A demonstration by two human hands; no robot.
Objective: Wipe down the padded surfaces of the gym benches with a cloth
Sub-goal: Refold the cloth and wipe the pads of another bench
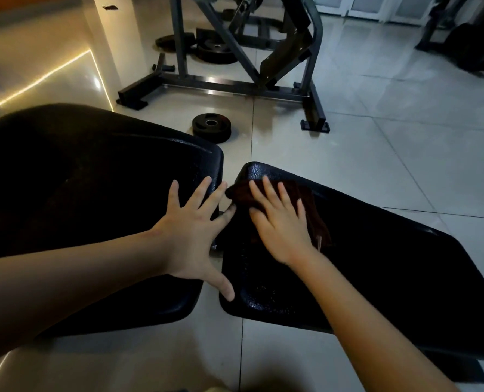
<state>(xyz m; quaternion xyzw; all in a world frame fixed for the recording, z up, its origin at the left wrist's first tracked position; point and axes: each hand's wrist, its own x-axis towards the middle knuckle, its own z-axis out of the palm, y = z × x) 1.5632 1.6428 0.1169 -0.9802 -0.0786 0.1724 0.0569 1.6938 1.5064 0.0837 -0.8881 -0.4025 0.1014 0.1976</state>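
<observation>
Right hand [280, 222] lies flat, fingers straight and slightly spread, pressing on the cloth [315, 213]. The cloth is dark brown and bunched, and it sits on the far left corner of the right worktop [390, 264], with part of it showing past the fingertips and on the hand's right side. Left hand [189, 236] is open with fingers fanned wide. Its palm is at the right edge of the left worktop [79, 179] and it holds nothing; the thumb points near, out over the gap.

Both worktops are black padded bench surfaces with a pebbled, shiny skin and rounded corners. They stand side by side with a narrow gap between them, which widens toward the near side. The right one runs off to the right and the left one fills the left side.

The floor [376, 137] is pale glossy tile with thin dark grout lines. A black weight plate [212, 127] lies flat on it, just beyond the left worktop. Farther off is a grey steel machine frame [221, 86] with black feet, and more plates [215, 50] are stacked behind it. A white pillar [105, 29] is far left, with a warm light strip reflection [45, 77] on the tile there. The room is dim overall. Pale doors [376, 7] are at the far right, and the dark equipment at the far right edge is too dim to tell.
</observation>
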